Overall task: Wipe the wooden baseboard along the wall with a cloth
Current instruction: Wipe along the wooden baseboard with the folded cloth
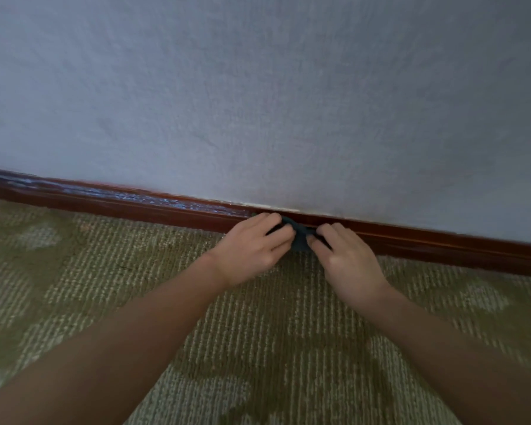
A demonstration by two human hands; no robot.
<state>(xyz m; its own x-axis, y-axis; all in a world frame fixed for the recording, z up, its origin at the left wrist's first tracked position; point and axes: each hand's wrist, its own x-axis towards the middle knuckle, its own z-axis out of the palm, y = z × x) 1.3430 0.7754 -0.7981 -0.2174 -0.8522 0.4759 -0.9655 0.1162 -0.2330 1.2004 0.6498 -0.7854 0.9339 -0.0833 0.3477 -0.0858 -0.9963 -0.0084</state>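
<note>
A dark red-brown wooden baseboard (141, 207) runs along the foot of the wall, sloping down to the right. A small dark teal cloth (300, 237) sits against it near the middle, mostly hidden by my fingers. My left hand (252, 250) holds the cloth's left side with curled fingers. My right hand (347, 260) pinches its right side, thumb and fingers bent around it. Both hands are close together at the baseboard, just above the carpet.
A pale grey-blue textured wall (258, 102) fills the upper half. Green-beige patterned carpet (105, 286) covers the floor below. The baseboard left of my hands shows pale, shiny streaks (129, 196).
</note>
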